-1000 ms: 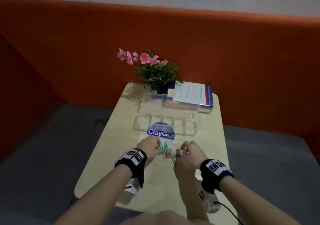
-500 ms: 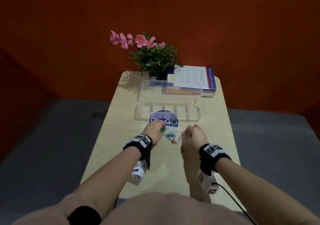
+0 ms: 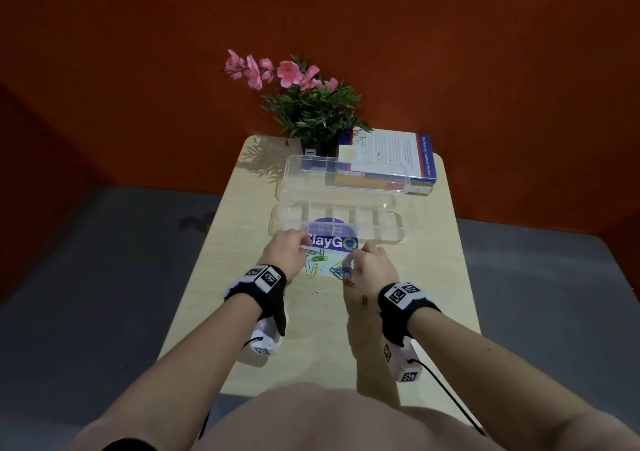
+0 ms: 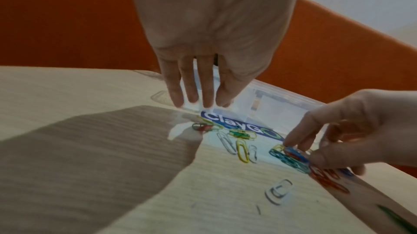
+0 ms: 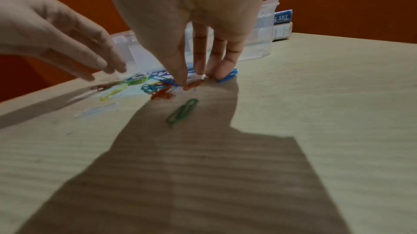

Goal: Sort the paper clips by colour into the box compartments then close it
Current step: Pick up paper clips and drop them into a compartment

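Several coloured paper clips (image 3: 325, 265) lie scattered on the table in front of the clear compartment box (image 3: 391, 228), whose lid (image 3: 346, 180) stands up behind it. My left hand (image 4: 198, 102) reaches down with straight fingers; their tips touch the ClayGo sticker (image 4: 239, 126) at the box's front edge and hold nothing. My right hand (image 5: 198, 75) presses its fingertips on the clips: a red clip (image 5: 193, 84) sits by the thumb and a blue clip (image 5: 228, 76) under the outer fingers. A green clip (image 5: 182, 111) and a white clip (image 4: 278, 191) lie apart, nearer me.
The light wooden table (image 3: 242, 312) is small, with a grey seat on both sides and an orange backrest behind. A potted plant with pink flowers (image 3: 311, 111) and stacked books (image 3: 391, 159) stand at the table's far end, just behind the box lid.
The clips have gone from one tight heap to a loose spread. My hands have moved apart, the left towards the box's front edge. The head view has tilted down.
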Available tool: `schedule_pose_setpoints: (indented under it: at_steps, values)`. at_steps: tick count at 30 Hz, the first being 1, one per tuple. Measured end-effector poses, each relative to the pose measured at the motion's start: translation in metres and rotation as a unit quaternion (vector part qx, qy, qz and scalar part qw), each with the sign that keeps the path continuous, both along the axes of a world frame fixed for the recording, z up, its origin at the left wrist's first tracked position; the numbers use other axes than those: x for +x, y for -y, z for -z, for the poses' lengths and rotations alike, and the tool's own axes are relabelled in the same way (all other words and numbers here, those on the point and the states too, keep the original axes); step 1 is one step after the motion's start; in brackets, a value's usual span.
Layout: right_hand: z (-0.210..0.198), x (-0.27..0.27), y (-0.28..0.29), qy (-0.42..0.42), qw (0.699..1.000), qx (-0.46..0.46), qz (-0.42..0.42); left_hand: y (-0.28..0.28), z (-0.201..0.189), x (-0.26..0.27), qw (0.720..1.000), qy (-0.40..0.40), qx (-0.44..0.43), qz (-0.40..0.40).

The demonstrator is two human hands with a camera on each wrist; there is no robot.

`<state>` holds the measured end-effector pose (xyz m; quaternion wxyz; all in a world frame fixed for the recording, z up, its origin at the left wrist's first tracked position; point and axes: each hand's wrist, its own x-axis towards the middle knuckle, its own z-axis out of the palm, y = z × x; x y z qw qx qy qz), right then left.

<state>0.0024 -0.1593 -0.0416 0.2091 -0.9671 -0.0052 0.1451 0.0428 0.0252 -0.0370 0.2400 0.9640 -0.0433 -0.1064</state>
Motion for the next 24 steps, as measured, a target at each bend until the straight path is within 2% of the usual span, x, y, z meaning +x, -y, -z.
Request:
schedule_pose_setpoints:
  at_steps: [3, 8, 12, 14, 17, 19, 22, 24]
  values:
    - [-0.001, 0.001, 0.003, 0.020, 1.000, -0.005, 0.001, 0.002, 0.001, -0.009, 0.999, 0.033, 0.030, 0.029]
    - [0.000, -0.001, 0.002, 0.002, 1.000, -0.006, -0.005, 0.027, 0.009, -0.027, 0.993, -0.029, 0.050, 0.100]
    - [-0.003, -0.003, 0.006, -0.022, 0.999, 0.028, 0.016, 0.035, 0.013, -0.019, 0.994, -0.058, 0.071, 0.050]
    - [-0.007, -0.005, 0.014, -0.005, 0.989, 0.106, 0.102, 0.036, 0.013, -0.015, 0.994, -0.070, 0.070, 0.036]
    - [-0.013, -0.009, 0.033, 0.018, 0.937, 0.226, 0.268, 0.037, 0.015, -0.013, 0.994, -0.070, 0.073, 0.038]
    - [-0.012, -0.011, 0.047, 0.014, 0.895, 0.294, 0.334, 0.038, 0.016, -0.014, 0.994, -0.067, 0.076, 0.045]
    - [-0.009, -0.012, 0.056, -0.032, 0.821, 0.437, 0.365, 0.041, 0.015, -0.015, 0.994, -0.059, 0.079, 0.046]
    - [-0.012, -0.010, 0.055, -0.058, 0.793, 0.471, 0.382, 0.040, 0.015, -0.015, 0.994, -0.057, 0.078, 0.043]
